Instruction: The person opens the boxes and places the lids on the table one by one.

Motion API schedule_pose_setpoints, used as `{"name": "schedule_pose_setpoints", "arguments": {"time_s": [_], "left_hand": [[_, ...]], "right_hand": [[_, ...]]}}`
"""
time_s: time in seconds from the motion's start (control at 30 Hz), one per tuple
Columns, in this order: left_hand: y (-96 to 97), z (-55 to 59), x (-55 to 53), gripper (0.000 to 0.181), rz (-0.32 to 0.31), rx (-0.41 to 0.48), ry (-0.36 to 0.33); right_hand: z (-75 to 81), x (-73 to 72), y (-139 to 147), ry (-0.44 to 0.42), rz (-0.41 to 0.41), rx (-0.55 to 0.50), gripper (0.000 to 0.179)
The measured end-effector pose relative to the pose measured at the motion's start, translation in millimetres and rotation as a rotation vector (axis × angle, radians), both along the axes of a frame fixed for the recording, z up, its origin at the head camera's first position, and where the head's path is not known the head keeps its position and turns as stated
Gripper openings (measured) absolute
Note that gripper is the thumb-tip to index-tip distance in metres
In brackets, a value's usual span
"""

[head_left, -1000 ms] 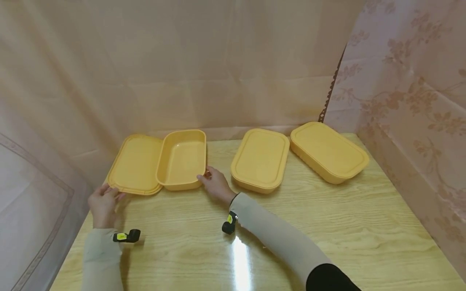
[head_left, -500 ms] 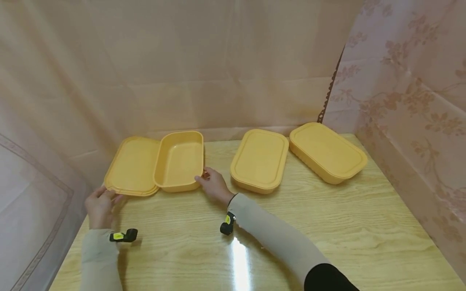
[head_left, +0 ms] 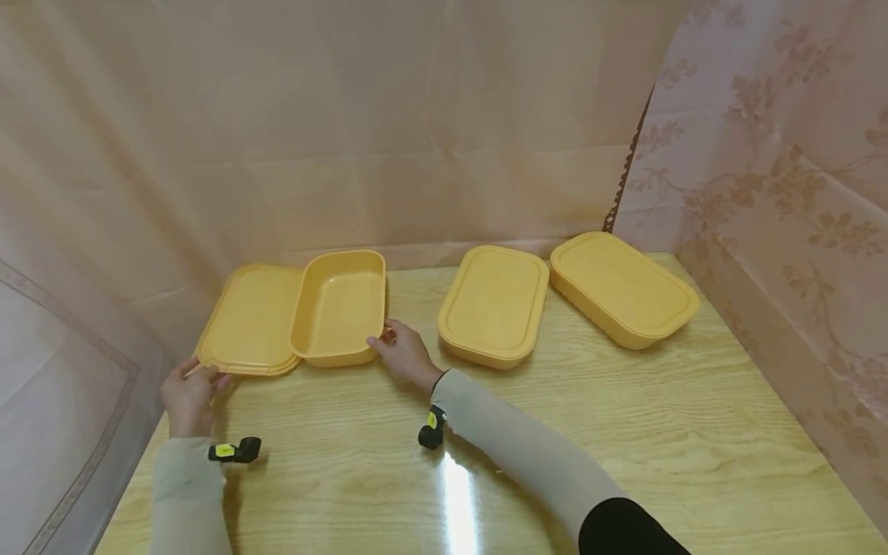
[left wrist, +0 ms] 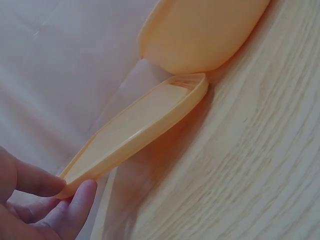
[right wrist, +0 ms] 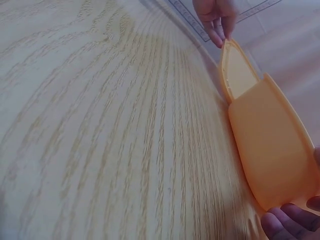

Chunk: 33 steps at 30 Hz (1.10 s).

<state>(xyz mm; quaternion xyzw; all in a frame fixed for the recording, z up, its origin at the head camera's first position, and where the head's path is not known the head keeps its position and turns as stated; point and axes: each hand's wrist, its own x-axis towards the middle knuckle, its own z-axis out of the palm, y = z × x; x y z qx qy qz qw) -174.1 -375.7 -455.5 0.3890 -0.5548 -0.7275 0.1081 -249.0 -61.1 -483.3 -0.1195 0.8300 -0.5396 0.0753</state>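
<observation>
A yellow rectangular lid [head_left: 248,320] lies at the left of the table, its rimmed side up. My left hand [head_left: 189,395] pinches its near left corner. In the left wrist view the lid [left wrist: 135,130] is tilted, its held end raised off the table and its other end low by the box. Right beside it stands an uncovered yellow box [head_left: 340,308] with nothing inside. My right hand [head_left: 404,354] grips that box's near right corner, thumb at the rim. In the right wrist view the fingers [right wrist: 280,222] reach under the box's lower edge [right wrist: 275,150].
Two yellow boxes with lids on stand to the right: a nearer-to-middle box [head_left: 494,307] and an angled box [head_left: 624,289] at the back right. A curtain [head_left: 416,154] hangs behind the wood-grain table [head_left: 624,432]. Patterned cloth [head_left: 798,231] borders the right side.
Both hands, the lid and the uncovered box have shifted slightly left. Each hand keeps its hold. The two covered boxes stay in place, apart from a small shift of the view.
</observation>
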Motion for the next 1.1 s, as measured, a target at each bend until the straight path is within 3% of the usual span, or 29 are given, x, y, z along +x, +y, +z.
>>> {"name": "schedule_pose_setpoints", "arguments": {"time_s": [0.33, 0.6, 0.8, 1.1], "left_hand": [[0.3, 2.9, -1.6, 0.058, 0.003, -0.052, -0.097], [-2.9, -0.9, -1.7, 0.058, -0.047, -0.164, -0.204], [-5.7, -5.2, -2.3, 0.058, -0.153, -0.393, -0.298], [-11.1, -5.5, -2.9, 0.059, -0.21, -0.334, -0.355]], "right_hand": [[2.0, 0.6, 0, 0.029, 0.005, 0.048, 0.042], [1.1, 2.3, -2, 0.04, 0.005, 0.052, 0.04], [2.8, 2.0, -2, 0.043, 0.012, 0.084, 0.04], [5.3, 4.6, -2, 0.014, 0.024, 0.081, 0.049]]}}
